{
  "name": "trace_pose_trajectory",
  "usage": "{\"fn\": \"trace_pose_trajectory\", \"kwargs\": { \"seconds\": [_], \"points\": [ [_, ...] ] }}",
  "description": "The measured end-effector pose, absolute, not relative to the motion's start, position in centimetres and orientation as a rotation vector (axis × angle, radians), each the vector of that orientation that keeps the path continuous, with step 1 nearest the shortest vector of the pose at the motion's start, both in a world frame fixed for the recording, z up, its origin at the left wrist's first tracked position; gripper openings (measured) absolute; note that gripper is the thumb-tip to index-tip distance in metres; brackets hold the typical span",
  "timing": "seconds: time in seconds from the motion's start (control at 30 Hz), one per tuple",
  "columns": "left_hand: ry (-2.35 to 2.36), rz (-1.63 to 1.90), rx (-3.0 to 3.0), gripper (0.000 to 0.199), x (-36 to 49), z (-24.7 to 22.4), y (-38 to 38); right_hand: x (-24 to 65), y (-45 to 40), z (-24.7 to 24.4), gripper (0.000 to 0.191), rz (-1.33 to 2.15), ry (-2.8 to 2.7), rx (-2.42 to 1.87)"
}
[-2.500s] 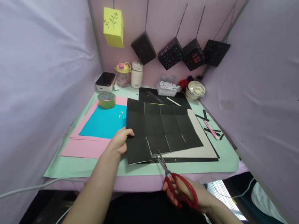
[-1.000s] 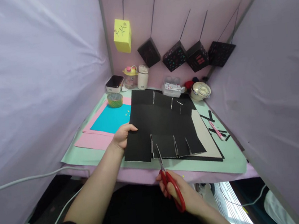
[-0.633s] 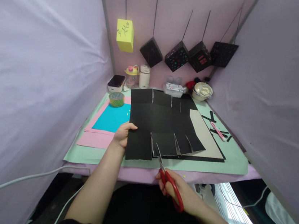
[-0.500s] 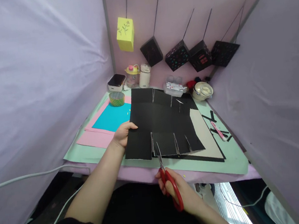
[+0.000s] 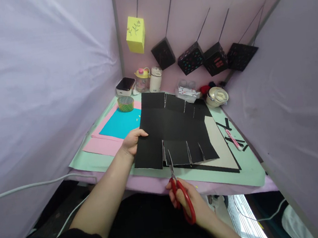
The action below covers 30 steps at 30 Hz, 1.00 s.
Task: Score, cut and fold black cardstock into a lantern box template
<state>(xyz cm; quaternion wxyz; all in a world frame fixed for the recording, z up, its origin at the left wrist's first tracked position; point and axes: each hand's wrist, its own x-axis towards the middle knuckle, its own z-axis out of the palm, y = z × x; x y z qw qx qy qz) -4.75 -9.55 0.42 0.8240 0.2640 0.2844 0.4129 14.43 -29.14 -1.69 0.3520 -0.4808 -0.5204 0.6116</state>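
Note:
My left hand grips the left edge of a large black sheet, thumb on top. Slits run in from the near and far edges of the sheet. Red-handled scissors are in my right hand, fingers through the handles. Their blades, slightly apart, lie at the near edge of the sheet, just right of the leftmost near slit. A pale board on black material shows beneath the sheet's right side.
Blue and pink paper lie left, with a tape roll. A pink cutter and black strips lie right. Bottles, a pen box and bowls stand behind. One yellow and several black boxes hang above.
The whole view has shifted slightly. Both hands keep nearly the same places, and the scissors remain at the sheet's near edge. A white gap near the far right slit no longer shows.

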Motion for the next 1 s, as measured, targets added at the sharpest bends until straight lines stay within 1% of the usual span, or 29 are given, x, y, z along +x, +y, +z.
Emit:
{"fn": "trace_pose_trajectory", "kwargs": {
  "seconds": [0.23, 0.47, 0.67, 0.73, 1.0],
  "points": [
    [0.602, 0.877, 0.558, 0.056, -4.7, 0.4, -9.6, 14.1, -29.3, -2.7, 0.053, 1.580, -1.241, -1.270],
    [0.597, 0.900, 0.566, 0.054, -4.8, 0.1, -9.6, 13.7, -29.5, -3.6, 0.048, 1.553, -1.185, -1.297],
    [0.585, 0.886, 0.566, 0.053, -4.7, 0.2, -9.7, 13.4, -29.4, -3.7, 0.033, 1.575, -1.096, -1.375],
    [0.584, 0.888, 0.563, 0.053, -4.7, 0.2, -9.8, 13.4, -29.4, -3.7, 0.030, 1.573, -1.093, -1.391],
    [0.605, 0.912, 0.601, 0.057, -4.6, 0.2, -9.9, 13.3, -29.6, -3.5, 0.042, 1.531, -1.146, -1.319]
  ]
}}
